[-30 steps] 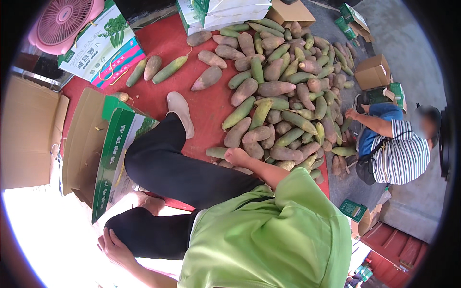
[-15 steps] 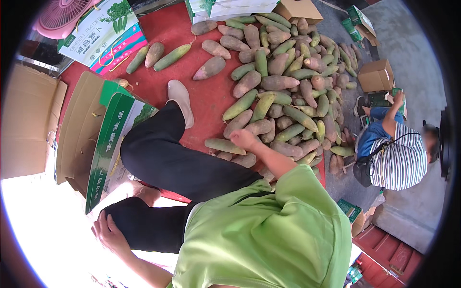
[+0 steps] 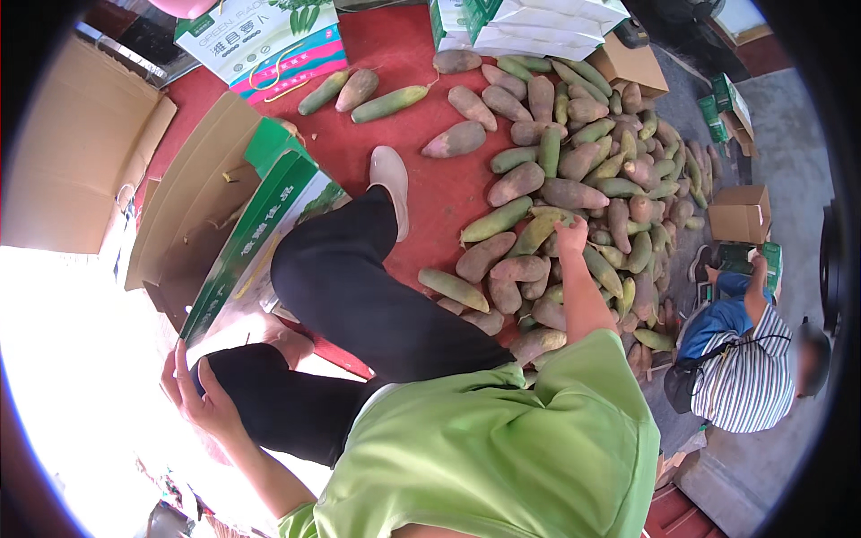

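over the last second the right hand [image 3: 571, 235] has stretched further out and now rests on a green-and-purple radish [image 3: 549, 221] in the heap [image 3: 619, 179] on the red mat [image 3: 421, 188], fingers curling over it. the left hand [image 3: 199, 394] stays on the knee, fingers spread. the open green carton [image 3: 256, 229] beside the legs shows no radishes inside.

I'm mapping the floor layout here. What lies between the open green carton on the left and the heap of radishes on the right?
In the head view, the person's black-trousered leg and pale shoe lie between the green carton and the radish heap, on red mat.
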Tool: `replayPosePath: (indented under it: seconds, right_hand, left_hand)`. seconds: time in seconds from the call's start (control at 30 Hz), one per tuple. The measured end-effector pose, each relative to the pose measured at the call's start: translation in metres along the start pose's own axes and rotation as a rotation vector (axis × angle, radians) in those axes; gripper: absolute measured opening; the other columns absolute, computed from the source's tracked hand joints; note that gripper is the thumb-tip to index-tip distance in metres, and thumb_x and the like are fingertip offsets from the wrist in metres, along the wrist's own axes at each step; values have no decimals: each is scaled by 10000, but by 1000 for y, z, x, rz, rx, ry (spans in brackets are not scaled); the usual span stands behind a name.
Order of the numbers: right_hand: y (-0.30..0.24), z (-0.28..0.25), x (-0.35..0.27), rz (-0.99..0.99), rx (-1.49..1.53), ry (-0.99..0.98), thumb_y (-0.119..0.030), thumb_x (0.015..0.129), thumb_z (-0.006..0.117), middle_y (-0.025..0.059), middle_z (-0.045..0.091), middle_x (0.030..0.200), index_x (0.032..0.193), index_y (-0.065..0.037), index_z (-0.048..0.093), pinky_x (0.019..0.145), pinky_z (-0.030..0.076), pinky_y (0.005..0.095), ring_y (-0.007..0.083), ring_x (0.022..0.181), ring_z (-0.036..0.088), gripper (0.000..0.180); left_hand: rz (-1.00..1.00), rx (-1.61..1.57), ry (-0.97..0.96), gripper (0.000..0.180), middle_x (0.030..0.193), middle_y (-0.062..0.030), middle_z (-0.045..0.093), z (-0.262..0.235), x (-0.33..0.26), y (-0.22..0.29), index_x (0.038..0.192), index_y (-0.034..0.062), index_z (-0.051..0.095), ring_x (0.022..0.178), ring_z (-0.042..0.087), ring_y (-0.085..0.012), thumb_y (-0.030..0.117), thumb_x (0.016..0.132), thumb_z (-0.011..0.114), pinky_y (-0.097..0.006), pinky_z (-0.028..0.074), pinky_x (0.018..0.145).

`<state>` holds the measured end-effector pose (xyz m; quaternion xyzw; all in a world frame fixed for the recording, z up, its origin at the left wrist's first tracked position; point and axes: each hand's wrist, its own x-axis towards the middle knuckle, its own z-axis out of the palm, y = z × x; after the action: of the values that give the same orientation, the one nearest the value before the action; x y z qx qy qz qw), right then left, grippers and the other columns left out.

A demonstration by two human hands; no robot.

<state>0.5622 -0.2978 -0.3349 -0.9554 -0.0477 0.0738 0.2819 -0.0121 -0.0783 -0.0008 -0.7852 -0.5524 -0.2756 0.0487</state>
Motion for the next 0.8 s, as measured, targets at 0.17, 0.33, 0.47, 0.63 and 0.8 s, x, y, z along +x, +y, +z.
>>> replayPosePath:
  seconds: [0.17, 0.33, 0.47, 0.63, 0.8]
  right_hand:
    - [14, 27, 18, 195, 520, -227, -137, 721, 808, 114, 598, 1122, 1322, -14, 432, 765, 507, 345, 228, 961, 600, 720]
    - [-7, 21, 3, 158, 226, -176, -123, 705, 810, 121, 610, 1077, 1226, 4, 491, 777, 503, 347, 225, 952, 604, 624]
    - [-25, 10, -10, 124, 63, -90, -190, 678, 833, 127, 627, 1025, 1099, -13, 552, 814, 492, 360, 242, 928, 617, 536]
    - [-48, -4, -33, 105, 22, -47, -207, 684, 804, 171, 618, 1064, 1041, -48, 571, 864, 486, 434, 369, 1001, 601, 454]
    - [-49, -8, -49, 15, -30, 69, -202, 678, 817, 146, 606, 1057, 1027, -41, 560, 842, 478, 410, 323, 976, 599, 462]
  left_hand:
    - [89, 35, 17, 359, 1207, -144, 590, 24, 17, -16, 1231, 43, 608, 1139, 541, -300, 31, 872, 596, -421, 453, 937]
    - [75, 18, -42, 343, 1200, -140, 598, 47, 19, -25, 1212, 45, 618, 1130, 544, -310, 29, 871, 599, -425, 439, 954]
    - [94, 9, -51, 315, 1178, -143, 610, 50, 20, -26, 1192, 27, 619, 1124, 544, -320, 32, 879, 594, -431, 433, 957]
    - [102, -31, -52, 274, 1176, -161, 605, 52, 17, -34, 1177, 9, 616, 1142, 536, -328, 41, 908, 570, -438, 437, 953]
    - [69, -59, -67, 258, 1171, -165, 604, 56, 17, -32, 1167, 2, 617, 1131, 545, -335, 41, 919, 556, -441, 437, 951]
